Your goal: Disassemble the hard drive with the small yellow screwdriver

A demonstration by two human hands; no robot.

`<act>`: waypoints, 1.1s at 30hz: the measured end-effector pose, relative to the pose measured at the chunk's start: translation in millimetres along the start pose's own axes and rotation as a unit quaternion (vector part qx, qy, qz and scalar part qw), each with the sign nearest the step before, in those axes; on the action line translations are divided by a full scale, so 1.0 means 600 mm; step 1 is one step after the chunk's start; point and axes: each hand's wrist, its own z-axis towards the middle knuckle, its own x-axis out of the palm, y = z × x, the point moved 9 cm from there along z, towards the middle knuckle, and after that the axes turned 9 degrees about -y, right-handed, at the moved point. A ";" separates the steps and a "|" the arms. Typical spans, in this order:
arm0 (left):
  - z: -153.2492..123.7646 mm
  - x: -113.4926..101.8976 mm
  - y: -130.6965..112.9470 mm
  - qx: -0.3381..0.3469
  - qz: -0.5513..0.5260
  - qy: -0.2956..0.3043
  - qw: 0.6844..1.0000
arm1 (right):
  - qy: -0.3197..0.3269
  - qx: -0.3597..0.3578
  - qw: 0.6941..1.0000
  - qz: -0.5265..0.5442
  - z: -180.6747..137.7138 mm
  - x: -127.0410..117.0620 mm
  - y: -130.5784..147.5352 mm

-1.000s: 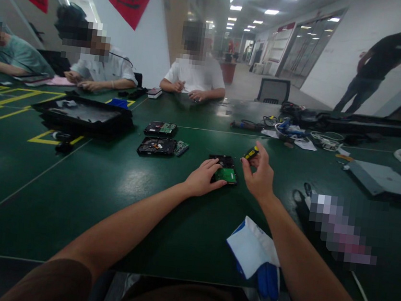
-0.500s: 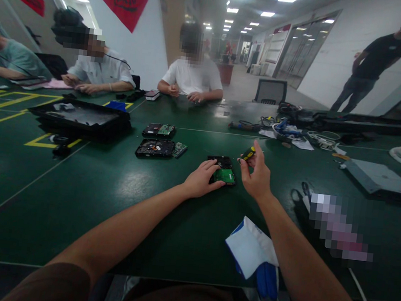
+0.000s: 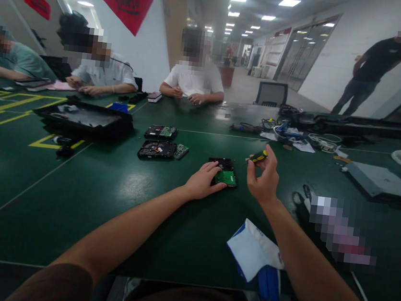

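A black hard drive [image 3: 224,169] with a green circuit board lies on the green table [image 3: 108,193] in front of me. My left hand [image 3: 202,180] rests on its left side, fingers curled over the board's edge. My right hand [image 3: 264,179] is raised just right of the drive and pinches a small yellow-and-black screwdriver [image 3: 258,156], which lies nearly level with its tip pointing left.
Two more opened drives [image 3: 158,141] lie farther left, beside a black tray [image 3: 84,119]. A white-and-blue packet [image 3: 252,250] lies under my right forearm. Cables and tools [image 3: 289,130] are at the back right, a grey panel [image 3: 381,181] at the right. Three people sit across; one stands at right.
My right hand has shifted a little to the right and turned the screwdriver from tilted to nearly level. My left hand stays on the drive.
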 end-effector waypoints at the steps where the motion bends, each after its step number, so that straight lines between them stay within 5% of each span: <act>1: 0.000 -0.001 0.000 0.000 0.000 0.001 1.000 | 0.003 -0.012 1.000 -0.006 -0.002 -0.001 0.004; 7: 0.000 0.000 0.003 -0.003 -0.009 -0.004 1.000 | 0.021 -0.044 0.999 -0.018 0.032 0.002 0.042; 12: -0.001 0.002 0.006 -0.005 -0.012 -0.007 1.000 | 0.002 0.018 1.000 0.020 0.075 0.026 0.083; 19: 0.006 0.005 0.000 0.033 -0.026 -0.008 0.999 | -0.048 0.099 0.989 0.096 -0.001 0.082 0.151; 25: 0.002 0.007 0.008 0.011 -0.017 -0.019 1.000 | -0.118 0.170 0.972 0.114 -0.045 0.050 0.074; 33: 0.001 0.004 0.007 -0.014 -0.009 0.003 1.000 | -0.090 0.138 0.984 0.070 -0.009 -0.004 0.019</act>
